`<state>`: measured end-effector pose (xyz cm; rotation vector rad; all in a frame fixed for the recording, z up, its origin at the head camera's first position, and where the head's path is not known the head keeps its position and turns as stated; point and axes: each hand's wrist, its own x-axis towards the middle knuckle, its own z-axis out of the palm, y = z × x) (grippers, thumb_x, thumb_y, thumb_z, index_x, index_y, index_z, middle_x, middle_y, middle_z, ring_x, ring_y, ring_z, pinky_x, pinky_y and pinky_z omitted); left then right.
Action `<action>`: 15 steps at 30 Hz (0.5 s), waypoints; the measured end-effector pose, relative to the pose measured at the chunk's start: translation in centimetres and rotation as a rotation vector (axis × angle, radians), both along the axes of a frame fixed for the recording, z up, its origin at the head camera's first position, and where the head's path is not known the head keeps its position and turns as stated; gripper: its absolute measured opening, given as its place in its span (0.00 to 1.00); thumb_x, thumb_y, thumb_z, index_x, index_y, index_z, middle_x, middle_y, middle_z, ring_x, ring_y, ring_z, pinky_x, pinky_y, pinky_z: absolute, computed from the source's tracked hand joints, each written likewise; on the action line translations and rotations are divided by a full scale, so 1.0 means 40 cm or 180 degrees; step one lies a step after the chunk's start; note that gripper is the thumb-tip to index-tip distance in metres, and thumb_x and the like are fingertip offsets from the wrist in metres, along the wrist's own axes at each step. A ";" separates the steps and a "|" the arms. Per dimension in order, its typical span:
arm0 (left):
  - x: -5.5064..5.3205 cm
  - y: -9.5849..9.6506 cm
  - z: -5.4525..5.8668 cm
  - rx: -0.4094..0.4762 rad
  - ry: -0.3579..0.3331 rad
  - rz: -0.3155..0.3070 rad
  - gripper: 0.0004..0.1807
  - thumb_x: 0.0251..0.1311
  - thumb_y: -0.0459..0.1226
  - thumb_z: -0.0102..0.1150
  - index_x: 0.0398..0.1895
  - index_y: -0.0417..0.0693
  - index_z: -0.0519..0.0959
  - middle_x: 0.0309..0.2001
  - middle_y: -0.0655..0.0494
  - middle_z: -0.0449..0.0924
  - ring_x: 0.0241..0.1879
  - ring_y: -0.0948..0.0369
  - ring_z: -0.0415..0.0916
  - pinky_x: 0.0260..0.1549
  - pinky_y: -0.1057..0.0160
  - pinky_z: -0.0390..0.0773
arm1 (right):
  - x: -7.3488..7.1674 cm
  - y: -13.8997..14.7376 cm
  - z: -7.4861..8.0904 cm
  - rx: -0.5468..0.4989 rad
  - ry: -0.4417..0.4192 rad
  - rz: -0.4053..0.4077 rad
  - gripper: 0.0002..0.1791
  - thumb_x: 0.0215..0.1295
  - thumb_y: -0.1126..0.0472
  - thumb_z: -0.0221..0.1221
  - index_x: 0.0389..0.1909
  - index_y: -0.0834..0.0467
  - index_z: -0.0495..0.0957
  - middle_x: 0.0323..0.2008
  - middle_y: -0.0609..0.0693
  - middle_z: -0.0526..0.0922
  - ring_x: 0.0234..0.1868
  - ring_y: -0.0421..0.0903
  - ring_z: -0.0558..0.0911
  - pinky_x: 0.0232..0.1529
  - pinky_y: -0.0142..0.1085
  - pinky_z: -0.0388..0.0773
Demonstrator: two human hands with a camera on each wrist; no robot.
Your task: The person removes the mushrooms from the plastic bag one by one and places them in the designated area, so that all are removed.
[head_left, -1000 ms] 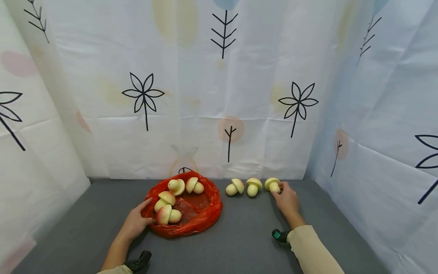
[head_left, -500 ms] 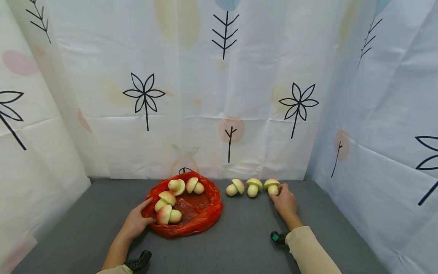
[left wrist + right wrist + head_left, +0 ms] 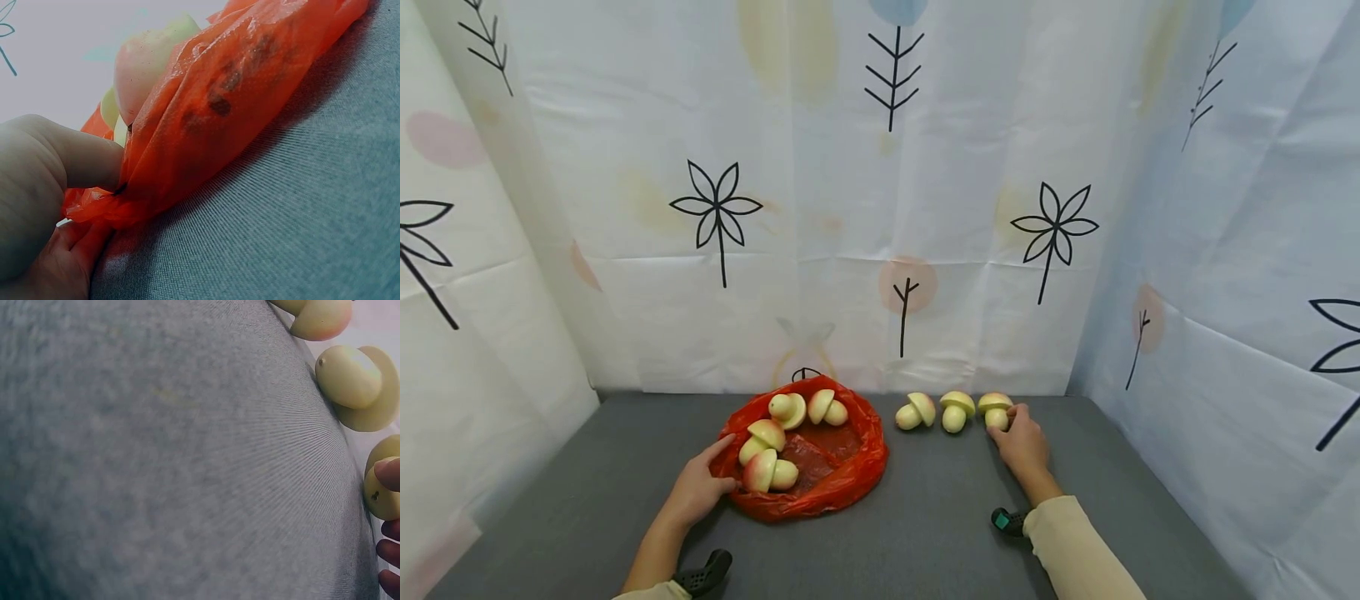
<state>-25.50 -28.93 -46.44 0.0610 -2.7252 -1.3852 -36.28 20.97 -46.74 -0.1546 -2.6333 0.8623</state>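
A red plastic bag (image 3: pixel 850 492) lies with its rim spread wide on the grey table, several toy mushrooms inside, one of them a mushroom (image 3: pixel 762 471) near the left rim. My left hand (image 3: pixel 695 490) pinches the bag's left edge; the left wrist view shows the thumb (image 3: pixel 94 161) against the red plastic. To the right, my right hand (image 3: pixel 1025 442) holds the stem of the rightmost mushroom (image 3: pixel 995 402), which stands on the table with its cap up. In the right wrist view its thumb (image 3: pixel 389 475) presses the stem, and the other fingertips sit below.
Left of the held mushroom, a mushroom (image 3: pixel 957 410) and a tilted mushroom (image 3: pixel 916 411) form a row with it near the table's back edge. A patterned white cloth (image 3: pixel 820 317) hangs behind and on both sides of the grey table (image 3: pixel 910 550).
My right hand has shifted slightly left with the mushroom, whose cap now sits more level. The left hand and the bag have stayed in place.
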 end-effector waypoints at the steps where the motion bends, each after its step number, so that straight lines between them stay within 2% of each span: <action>1: 0.000 0.000 0.000 -0.0001 0.0004 -0.0003 0.44 0.47 0.27 0.61 0.73 0.37 0.59 0.68 0.26 0.57 0.65 0.36 0.56 0.61 0.36 0.57 | 0.000 0.001 -0.001 0.0001 0.0002 0.0004 0.25 0.59 0.56 0.66 0.51 0.63 0.67 0.45 0.65 0.80 0.38 0.61 0.79 0.37 0.54 0.73; 15: 0.002 0.001 -0.001 -0.0033 0.0018 0.0020 0.43 0.48 0.27 0.61 0.72 0.37 0.59 0.67 0.26 0.57 0.64 0.35 0.57 0.61 0.36 0.58 | 0.013 0.009 0.002 -0.0002 0.0006 0.0117 0.26 0.59 0.56 0.66 0.51 0.64 0.66 0.50 0.67 0.79 0.42 0.61 0.79 0.39 0.52 0.72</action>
